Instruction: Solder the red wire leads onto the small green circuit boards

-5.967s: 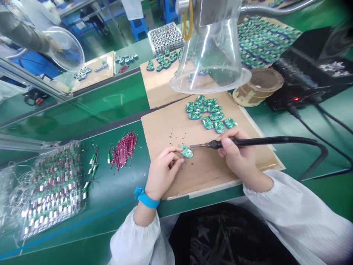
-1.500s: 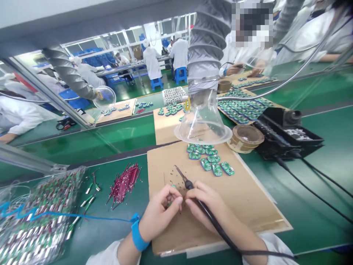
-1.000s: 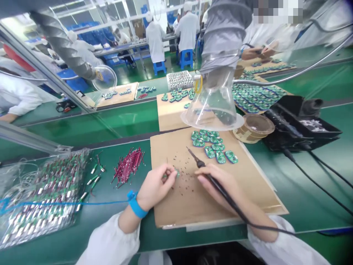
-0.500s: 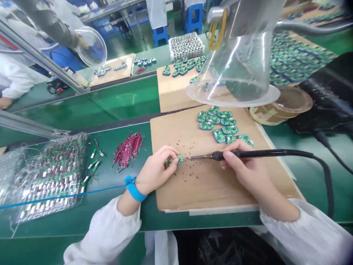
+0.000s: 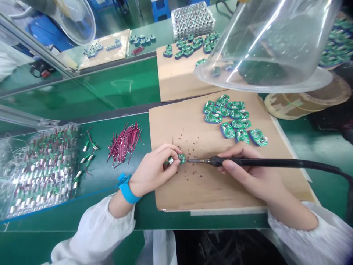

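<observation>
My left hand (image 5: 154, 169) pinches a small green circuit board (image 5: 179, 159) against a brown cardboard sheet (image 5: 193, 191). My right hand (image 5: 249, 173) grips a black soldering iron (image 5: 248, 162) like a pen. Its metal tip touches the right edge of the board. A blue wrist strap (image 5: 125, 187) circles my left wrist. Several more green circuit boards (image 5: 231, 119) lie in a cluster on the cardboard beyond my right hand.
A bundle of red wires (image 5: 124, 141) lies left of the cardboard. A clear bag of wired parts (image 5: 35, 169) sits at far left. A transparent fume hood (image 5: 264, 48) hangs overhead at upper right, a tape roll (image 5: 309, 101) beneath it. More boards rest on a second cardboard (image 5: 171, 73) behind.
The view has tilted down and come closer. My right hand swung the iron from pointing away to level, and its tip now touches the board held by my left hand.
</observation>
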### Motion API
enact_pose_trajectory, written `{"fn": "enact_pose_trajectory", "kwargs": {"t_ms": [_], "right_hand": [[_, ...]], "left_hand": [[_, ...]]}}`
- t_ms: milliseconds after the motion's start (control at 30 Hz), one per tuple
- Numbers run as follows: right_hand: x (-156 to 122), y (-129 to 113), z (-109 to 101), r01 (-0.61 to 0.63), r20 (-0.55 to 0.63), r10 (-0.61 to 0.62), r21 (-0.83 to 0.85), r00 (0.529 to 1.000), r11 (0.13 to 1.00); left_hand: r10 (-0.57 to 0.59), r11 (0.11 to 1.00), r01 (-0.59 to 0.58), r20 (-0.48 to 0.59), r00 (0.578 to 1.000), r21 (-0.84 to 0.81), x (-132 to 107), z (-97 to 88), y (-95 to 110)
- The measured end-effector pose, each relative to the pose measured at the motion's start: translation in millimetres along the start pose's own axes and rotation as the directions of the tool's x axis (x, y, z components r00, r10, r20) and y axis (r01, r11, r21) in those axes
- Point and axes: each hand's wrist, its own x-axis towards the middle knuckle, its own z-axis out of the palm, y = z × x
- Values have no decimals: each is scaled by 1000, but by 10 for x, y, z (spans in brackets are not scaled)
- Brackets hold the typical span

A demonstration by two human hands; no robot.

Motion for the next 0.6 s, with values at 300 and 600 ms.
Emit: {"fn": "enact_pose_trajectory", "kwargs": {"t_ms": [300, 600], "right_hand": [[-8, 37, -5, 20, 21, -19, -72, 1000, 997], [-9, -23, 7, -40, -46, 45, 94, 998, 995]], "left_hand": [[5, 1000, -5, -37, 999, 10, 2, 29, 14], [1, 999, -2, -23, 1000, -43, 16, 15, 11]]}}
